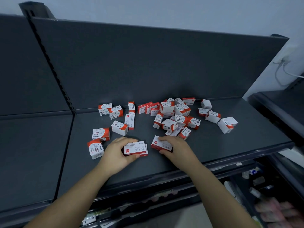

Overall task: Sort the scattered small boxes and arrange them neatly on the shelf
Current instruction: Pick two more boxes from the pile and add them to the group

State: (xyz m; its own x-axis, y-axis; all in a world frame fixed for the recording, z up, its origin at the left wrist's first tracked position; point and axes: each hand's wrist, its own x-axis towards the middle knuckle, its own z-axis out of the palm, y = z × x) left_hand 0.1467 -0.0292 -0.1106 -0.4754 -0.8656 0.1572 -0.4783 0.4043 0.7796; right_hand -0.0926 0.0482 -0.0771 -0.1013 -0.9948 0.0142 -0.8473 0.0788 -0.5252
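Note:
Several small red-and-white boxes lie scattered on a dark grey shelf (213,145). My left hand (115,153) grips a flat staples box marked 24/6 (136,148) near the shelf's front, thumb below and fingers above. My right hand (176,148) grips a second staples box (158,143) just to the right of it. Paper-clip boxes (100,134) sit to the left of my hands. A dense heap of mixed boxes (174,116) lies behind my right hand, and a few more boxes (226,125) lie at the far right.
The shelf's back panel (148,63) rises behind the boxes. An adjoining shelf bay (32,145) lies to the left past a slotted upright. Lower shelves (263,186) holding stationery show at the bottom right. A cable (283,69) hangs on the wall at right.

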